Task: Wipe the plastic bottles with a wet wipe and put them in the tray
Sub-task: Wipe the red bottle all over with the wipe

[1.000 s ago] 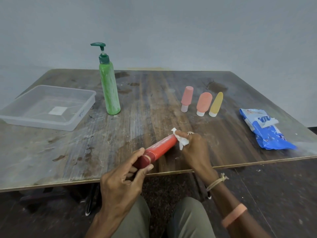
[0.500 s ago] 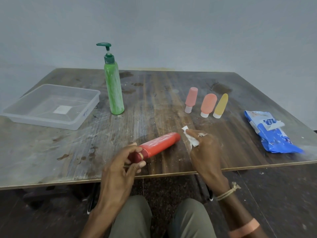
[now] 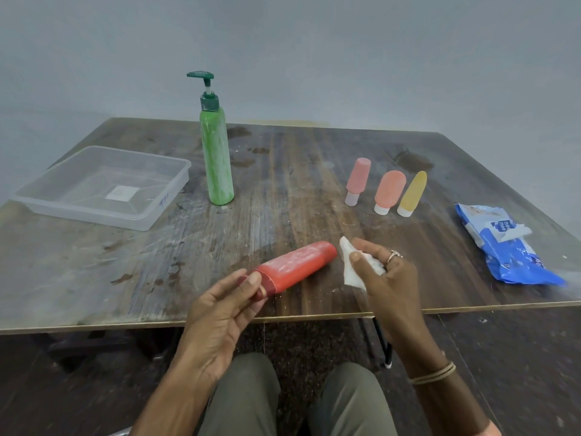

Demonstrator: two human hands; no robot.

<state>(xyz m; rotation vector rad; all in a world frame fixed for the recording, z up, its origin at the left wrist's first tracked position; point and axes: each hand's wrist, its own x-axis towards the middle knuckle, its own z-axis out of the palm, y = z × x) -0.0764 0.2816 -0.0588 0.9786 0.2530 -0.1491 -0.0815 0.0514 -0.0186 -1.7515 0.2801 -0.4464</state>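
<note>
Left hand [image 3: 220, 306] pinching the red plastic bottle [image 3: 295, 267], the right hand [image 3: 390, 278], gripping a white wet wipe [image 3: 350, 272] at three o'clock, should rub lengthwise.

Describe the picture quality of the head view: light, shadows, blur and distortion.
Head view: soft, even light, only a faint shadow under the red bottle; a dull pale sheen on the table at left; its near edge bends slightly, wide-angle distortion; the wipes packet near the right edge is slightly smeared; the left hand and right hand look fairly sharp.
</note>
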